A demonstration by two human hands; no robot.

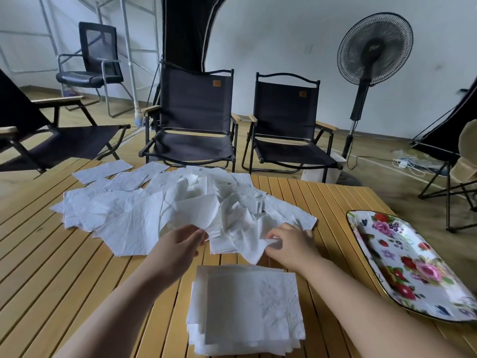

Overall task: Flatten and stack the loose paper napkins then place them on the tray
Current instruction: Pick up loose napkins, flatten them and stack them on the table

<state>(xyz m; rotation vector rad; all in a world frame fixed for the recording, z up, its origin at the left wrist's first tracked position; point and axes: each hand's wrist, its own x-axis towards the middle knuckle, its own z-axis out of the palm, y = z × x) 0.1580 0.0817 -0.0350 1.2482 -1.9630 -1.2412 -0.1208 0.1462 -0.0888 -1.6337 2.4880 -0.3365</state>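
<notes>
A heap of loose, crumpled white paper napkins (pixel 160 202) sprawls across the middle of the slatted yellow wooden table (pixel 51 267). The left hand (pixel 178 244) and right hand (pixel 289 244) each pinch a napkin at its near edge. A squared white napkin stack (pixel 247 308) lies nearer the person, with the oblong floral tray (pixel 413 267) to its right.

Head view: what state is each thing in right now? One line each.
Loose napkins: crumpled, overlapping in a heap on the table.
Stack: flattened, roughly squared, on the table nearest the person.
Tray: on the table's right side, holding no napkins.
Left hand: fingers pinch a loose napkin's edge.
Right hand: fingers pinch a loose napkin's corner.
Fan: standing; running or not, cannot tell.
</notes>
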